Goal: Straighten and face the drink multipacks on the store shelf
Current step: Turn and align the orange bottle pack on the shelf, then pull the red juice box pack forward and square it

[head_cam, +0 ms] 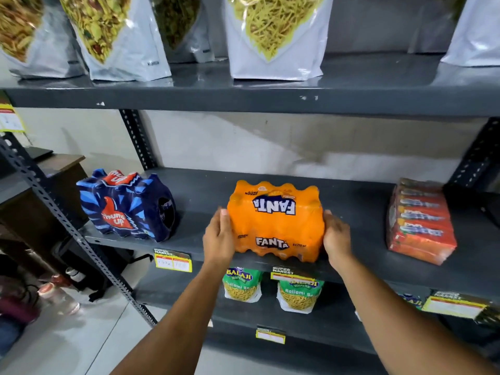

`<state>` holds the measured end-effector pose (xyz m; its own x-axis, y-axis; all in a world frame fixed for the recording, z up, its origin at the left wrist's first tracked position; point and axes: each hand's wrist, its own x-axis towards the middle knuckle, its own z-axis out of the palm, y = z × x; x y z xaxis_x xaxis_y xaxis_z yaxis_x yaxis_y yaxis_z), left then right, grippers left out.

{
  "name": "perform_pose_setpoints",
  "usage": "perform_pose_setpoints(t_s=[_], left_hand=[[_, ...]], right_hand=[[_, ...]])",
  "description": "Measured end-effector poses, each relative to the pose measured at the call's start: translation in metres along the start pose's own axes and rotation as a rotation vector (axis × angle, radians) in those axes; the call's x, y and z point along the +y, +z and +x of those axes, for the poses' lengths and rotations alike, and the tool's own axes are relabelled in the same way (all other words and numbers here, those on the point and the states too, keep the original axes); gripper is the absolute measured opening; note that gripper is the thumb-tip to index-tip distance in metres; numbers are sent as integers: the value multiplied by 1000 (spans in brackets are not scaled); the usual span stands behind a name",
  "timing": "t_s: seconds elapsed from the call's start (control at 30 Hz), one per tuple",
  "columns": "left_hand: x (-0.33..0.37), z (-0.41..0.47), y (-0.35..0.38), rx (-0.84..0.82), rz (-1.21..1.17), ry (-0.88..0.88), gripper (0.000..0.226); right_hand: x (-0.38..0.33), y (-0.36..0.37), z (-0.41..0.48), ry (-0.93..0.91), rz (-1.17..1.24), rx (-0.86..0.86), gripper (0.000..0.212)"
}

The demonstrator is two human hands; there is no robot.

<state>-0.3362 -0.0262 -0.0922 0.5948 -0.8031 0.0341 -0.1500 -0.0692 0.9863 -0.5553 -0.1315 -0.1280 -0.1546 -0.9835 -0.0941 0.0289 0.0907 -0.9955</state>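
Observation:
An orange Fanta multipack (276, 220) stands at the front edge of the middle dark grey shelf (351, 201), its label facing me. My left hand (219, 236) presses flat against its left side and my right hand (335, 239) against its right side, so both hands grip the pack between them. A dark blue Thums Up multipack (127, 207) sits to the left on the same shelf, turned at an angle. A red and orange multipack (420, 220) stands at the right, also skewed.
The shelf above carries several large snack pouches (273, 36). Green Balaji snack bags (242, 285) fill the shelf below. Yellow price tags (173, 261) hang on the shelf edges. A slotted metal upright (70, 226) runs diagonally at left, with a wooden table (40, 190) behind it.

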Motion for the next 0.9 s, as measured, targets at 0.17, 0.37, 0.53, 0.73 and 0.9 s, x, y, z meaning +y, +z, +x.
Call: perform_pose_setpoints(t_s=[0.17,0.37,0.53,0.73,0.9], left_hand=[[95,-15,56,247,269,524,55],[138,-67,197,-54,211,612,54],[90,-120,298,-348,-44,-151,12],[75,-138,339,-217,-50,-450,44],[73,-137,352,-199,118,-422,46]], right_hand=[[-58,-58,50,-356,-76,-2,13],[-126,-154,134,-451,-568,-28,34],[-119,-201,182,-255,-1091,-184,70],[-95,-203,211,-181,-1035,-223,64],[-85,-195,224,-156,-1062,-199,57]])
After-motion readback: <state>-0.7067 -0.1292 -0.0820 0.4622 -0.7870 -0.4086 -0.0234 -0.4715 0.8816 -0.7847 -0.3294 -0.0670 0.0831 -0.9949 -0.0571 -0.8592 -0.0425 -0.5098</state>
